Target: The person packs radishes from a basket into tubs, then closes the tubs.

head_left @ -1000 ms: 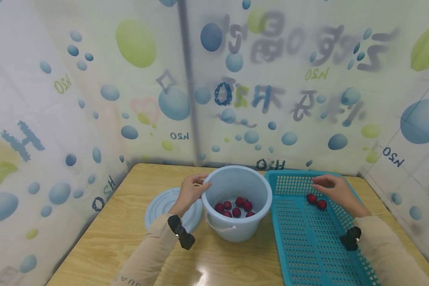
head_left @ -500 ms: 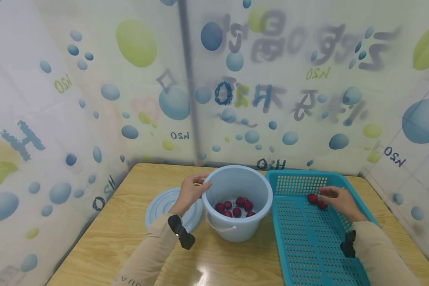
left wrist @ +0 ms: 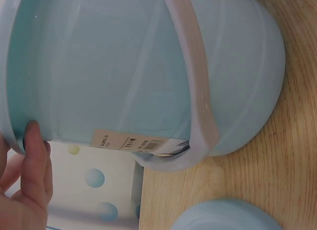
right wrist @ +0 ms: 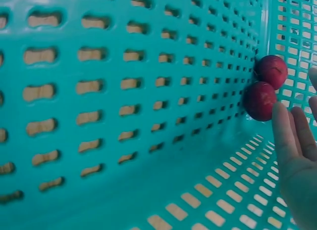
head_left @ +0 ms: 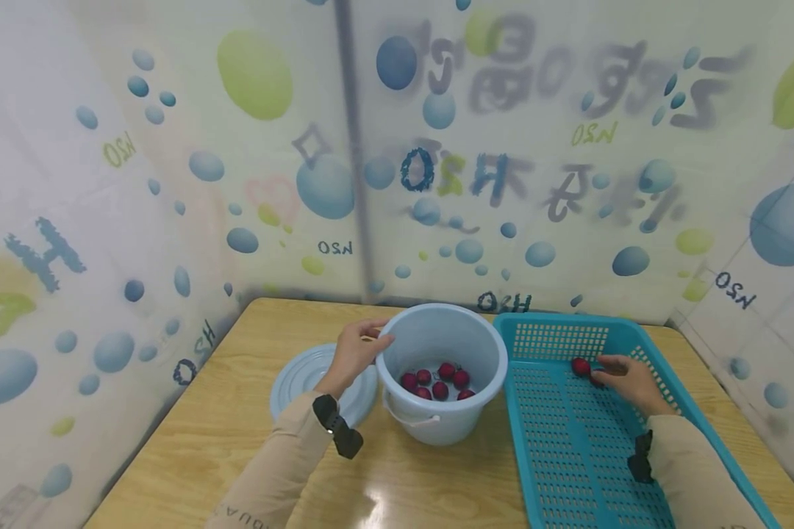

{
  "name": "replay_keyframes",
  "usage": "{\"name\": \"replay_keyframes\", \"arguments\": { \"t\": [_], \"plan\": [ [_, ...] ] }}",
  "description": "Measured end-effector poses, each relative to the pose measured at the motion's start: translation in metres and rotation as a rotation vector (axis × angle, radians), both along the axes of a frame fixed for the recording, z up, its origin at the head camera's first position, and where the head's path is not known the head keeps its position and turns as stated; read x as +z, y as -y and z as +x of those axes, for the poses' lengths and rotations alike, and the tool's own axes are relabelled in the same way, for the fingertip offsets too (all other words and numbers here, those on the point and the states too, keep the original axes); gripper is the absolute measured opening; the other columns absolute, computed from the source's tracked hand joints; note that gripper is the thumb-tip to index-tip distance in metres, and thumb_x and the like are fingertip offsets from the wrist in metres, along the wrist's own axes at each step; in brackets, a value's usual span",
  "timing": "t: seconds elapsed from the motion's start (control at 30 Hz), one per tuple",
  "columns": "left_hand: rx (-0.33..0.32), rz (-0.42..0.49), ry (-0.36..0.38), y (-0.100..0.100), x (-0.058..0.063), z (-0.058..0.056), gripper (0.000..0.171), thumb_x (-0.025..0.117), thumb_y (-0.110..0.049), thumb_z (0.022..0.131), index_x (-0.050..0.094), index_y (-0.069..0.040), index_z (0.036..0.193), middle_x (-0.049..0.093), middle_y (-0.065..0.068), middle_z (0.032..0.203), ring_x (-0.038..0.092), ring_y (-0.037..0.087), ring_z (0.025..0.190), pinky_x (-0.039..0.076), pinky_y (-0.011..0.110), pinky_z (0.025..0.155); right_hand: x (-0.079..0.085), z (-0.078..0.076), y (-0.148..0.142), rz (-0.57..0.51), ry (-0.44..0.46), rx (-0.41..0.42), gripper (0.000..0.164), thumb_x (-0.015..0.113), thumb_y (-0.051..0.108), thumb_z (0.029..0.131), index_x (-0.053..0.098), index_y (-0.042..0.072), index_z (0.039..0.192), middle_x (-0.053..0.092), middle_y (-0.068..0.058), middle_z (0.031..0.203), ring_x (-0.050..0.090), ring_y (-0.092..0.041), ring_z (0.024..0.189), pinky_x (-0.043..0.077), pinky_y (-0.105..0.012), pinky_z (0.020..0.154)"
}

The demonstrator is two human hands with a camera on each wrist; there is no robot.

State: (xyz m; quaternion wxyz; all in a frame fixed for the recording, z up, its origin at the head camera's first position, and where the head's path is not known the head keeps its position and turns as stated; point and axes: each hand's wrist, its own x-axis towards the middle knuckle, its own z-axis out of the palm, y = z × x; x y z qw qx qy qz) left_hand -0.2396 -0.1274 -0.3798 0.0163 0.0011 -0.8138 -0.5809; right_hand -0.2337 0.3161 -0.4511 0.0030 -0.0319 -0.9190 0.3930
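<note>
My left hand [head_left: 353, 356] grips the near-left rim of a pale blue bucket [head_left: 446, 426], thumb and fingers on either side of its edge. Several dark red round fruits [head_left: 440, 390] lie on the bucket's bottom. My right hand [head_left: 631, 383] reaches into the back of a teal plastic basket [head_left: 556, 448], fingers extended. In the right wrist view, two more dark red fruits lie together on the basket floor. The fingertips are right at the nearer fruit [right wrist: 260, 101]; the other fruit [right wrist: 271, 71] lies beyond it. In the head view my hand partly hides the nearer one.
A round pale blue lid [head_left: 298, 389] lies on the wooden table [head_left: 198, 441], left of the bucket. The bucket's white handle [head_left: 415, 422] hangs down at its front. Raised lattice walls surround the basket. A wall covering with blue bubbles [head_left: 397, 62] rises behind the table.
My right hand has lowered into the basket, from above the fruits down to the right-hand one. The left hand stays on the bucket rim. The view has shifted slightly.
</note>
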Motion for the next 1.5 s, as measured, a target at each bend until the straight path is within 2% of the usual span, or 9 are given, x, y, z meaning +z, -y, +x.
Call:
{"name": "replay_keyframes", "arguments": {
  "t": [0.23, 0.37, 0.7, 1.0, 1.3, 1.5],
  "plan": [
    [0.003, -0.01, -0.004, 0.0, 0.001, 0.0, 0.032, 0.066, -0.013, 0.079, 0.063, -0.011, 0.111, 0.056, 0.01, 0.088, 0.057, 0.016, 0.071, 0.053, 0.028, 0.055, -0.002, 0.001, 0.0, 0.009, 0.005, 0.02, 0.057, 0.057, 0.022, 0.085, 0.036, -0.016, 0.122, 0.037, -0.038, 0.121, 0.037, -0.049, 0.109, 0.038, -0.054, 0.085],
    [0.002, -0.013, -0.003, 0.0, 0.002, 0.0, 0.033, 0.066, -0.013, 0.079, 0.062, -0.011, 0.111, 0.055, 0.01, 0.088, 0.057, 0.016, 0.071, 0.053, 0.028, 0.056, -0.003, -0.001, 0.001, 0.041, 0.003, 0.005, 0.057, 0.058, 0.022, 0.084, 0.037, -0.016, 0.122, 0.036, -0.037, 0.122, 0.036, -0.049, 0.109, 0.039, -0.054, 0.084],
    [-0.001, -0.008, 0.0, 0.0, 0.001, 0.0, 0.032, 0.066, -0.014, 0.079, 0.062, -0.011, 0.111, 0.055, 0.01, 0.089, 0.059, 0.02, 0.074, 0.053, 0.028, 0.056, -0.008, -0.007, 0.002, 0.071, 0.054, -0.002, 0.057, 0.057, 0.022, 0.084, 0.036, -0.015, 0.123, 0.028, -0.038, 0.126, 0.025, -0.053, 0.114, 0.028, -0.06, 0.091],
    [0.003, -0.027, -0.004, 0.0, 0.0, 0.0, 0.033, 0.066, -0.013, 0.079, 0.062, -0.011, 0.112, 0.056, 0.011, 0.09, 0.058, 0.016, 0.072, 0.053, 0.028, 0.056, -0.014, -0.008, 0.004, 0.089, 0.118, -0.029, 0.054, 0.053, 0.015, 0.086, 0.032, -0.015, 0.125, 0.028, -0.039, 0.124, 0.028, -0.052, 0.113, 0.029, -0.058, 0.092],
    [0.003, -0.029, -0.006, 0.0, 0.0, -0.001, 0.033, 0.066, -0.012, 0.079, 0.062, -0.01, 0.112, 0.056, 0.011, 0.09, 0.058, 0.017, 0.073, 0.053, 0.028, 0.057, -0.017, -0.009, 0.006, 0.068, 0.109, -0.062, 0.048, 0.051, 0.01, 0.086, 0.034, -0.015, 0.124, 0.034, -0.037, 0.121, 0.034, -0.049, 0.11, 0.034, -0.055, 0.089],
    [0.002, -0.027, -0.001, 0.0, 0.0, -0.001, 0.033, 0.066, -0.013, 0.079, 0.062, -0.01, 0.112, 0.056, 0.011, 0.09, 0.058, 0.017, 0.073, 0.053, 0.028, 0.057, -0.019, -0.008, 0.005, 0.032, 0.111, -0.046, 0.045, 0.051, 0.009, 0.086, 0.037, -0.016, 0.121, 0.038, -0.037, 0.118, 0.037, -0.048, 0.108, 0.035, -0.055, 0.088]
  ]
}}
